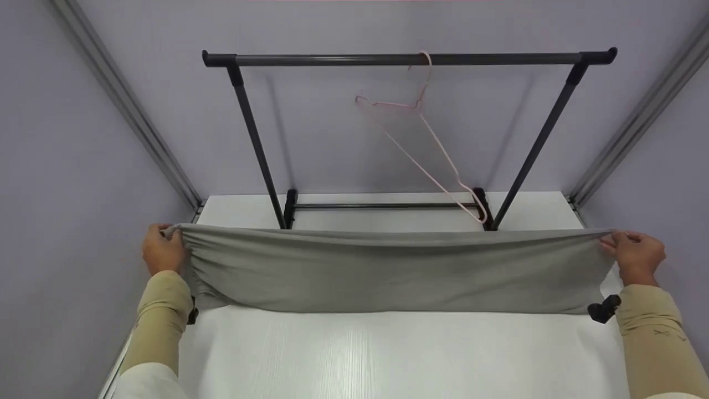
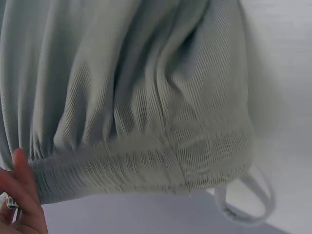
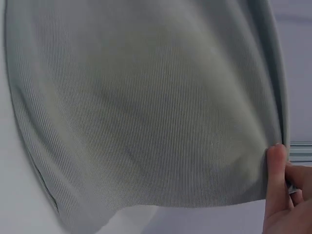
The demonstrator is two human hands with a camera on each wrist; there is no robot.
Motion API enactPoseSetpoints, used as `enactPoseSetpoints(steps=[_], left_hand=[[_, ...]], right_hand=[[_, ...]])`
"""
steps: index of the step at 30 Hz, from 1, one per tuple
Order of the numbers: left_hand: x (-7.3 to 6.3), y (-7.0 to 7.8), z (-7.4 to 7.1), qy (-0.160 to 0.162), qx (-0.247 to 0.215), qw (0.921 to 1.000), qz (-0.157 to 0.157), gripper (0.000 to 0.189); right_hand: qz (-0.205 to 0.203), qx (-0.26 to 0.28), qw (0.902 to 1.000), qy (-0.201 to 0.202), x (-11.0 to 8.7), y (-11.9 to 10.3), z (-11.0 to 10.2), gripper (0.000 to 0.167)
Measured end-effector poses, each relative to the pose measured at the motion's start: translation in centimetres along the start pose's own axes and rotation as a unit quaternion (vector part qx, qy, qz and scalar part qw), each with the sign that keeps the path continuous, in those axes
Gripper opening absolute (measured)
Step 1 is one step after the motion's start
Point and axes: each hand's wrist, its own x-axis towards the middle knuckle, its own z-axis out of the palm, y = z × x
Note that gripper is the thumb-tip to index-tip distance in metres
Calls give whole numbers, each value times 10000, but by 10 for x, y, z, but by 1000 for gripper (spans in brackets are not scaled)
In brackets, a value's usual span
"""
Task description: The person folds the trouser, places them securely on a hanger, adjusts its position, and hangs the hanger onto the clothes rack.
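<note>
A pair of grey trousers (image 1: pixel 388 277) in finely ribbed cloth is stretched sideways between my two hands, its lower edge hanging above the white tabletop. My left hand (image 1: pixel 164 249) pinches the upper corner at the gathered waistband (image 2: pixel 112 170). Below that waistband dangles a cord loop (image 2: pixel 248 221), seen in the left wrist view. At the opposite end, my right hand (image 1: pixel 640 256) pinches the upper corner of the plain leg hem (image 3: pixel 195 206) between thumb and fingers. Some fingertips of each hand are hidden behind the cloth.
Behind the trousers stands a dark metal clothes rack (image 1: pixel 332 60). From its top bar hangs a pink hanger (image 1: pixel 441 148), tilted down to the right. The white table (image 1: pixel 343 354) lies below, with pale walls (image 1: pixel 66 221) at the back and both sides.
</note>
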Motion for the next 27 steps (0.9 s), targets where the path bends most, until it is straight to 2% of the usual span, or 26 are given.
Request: enactPoseSetpoints(steps=[3,6,9,10,14,20,27], left_hand=[[0,0,6,-126,-109,9995,-285,36],[0,-2,11,-195,-284,9979,-551,37],[1,-2,18,-193,-531,9954,-768,35],[1,-1,20,-202,-620,9945,-825,35],[1,-1,31,-204,-752,9929,-894,35],[-2,-4,33,82,-485,9950,-864,35],[-8,-12,37,88,-852,9931,-807,38]], right_hand=[[440,751,9960,196,2,4,6,15],[780,1509,9842,506,1,4,14,35],[1013,2109,9682,885,1,3,23,44],[1036,2167,9657,983,2,3,25,43],[1007,1871,9684,1309,6,5,34,15],[913,1765,9727,1201,10,14,42,10],[828,1904,9734,968,15,26,47,12]])
